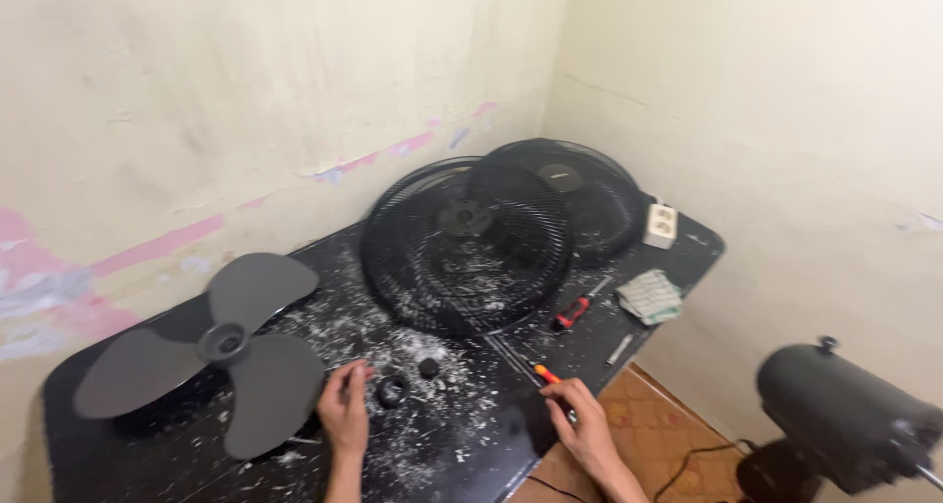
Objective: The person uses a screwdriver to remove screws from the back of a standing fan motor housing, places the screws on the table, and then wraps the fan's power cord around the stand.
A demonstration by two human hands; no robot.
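Left hand (344, 405): resting on the black table (147, 444), fingers curled together, tips touching nothing I can tell, just beside the small black ring nut (392, 391) at its 3 o'clock.
Right hand (580, 419): fingers clamping on an orange-handled screwdriver (546, 374) at the table's near edge.
Risk: the ring nut and round cap (428, 367) may be rolling off on gritty white debris; the screwdriver tip could be slipping.
Materials: matte grey three-blade fan blade (211, 351) at 9 o'clock; black wire grilles (467, 248) at 12 o'clock.

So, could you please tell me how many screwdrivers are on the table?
2: a red-handled screwdriver lies just right of the front grille, and an orange-handled screwdriver rests at the right hand. Others may be hidden.
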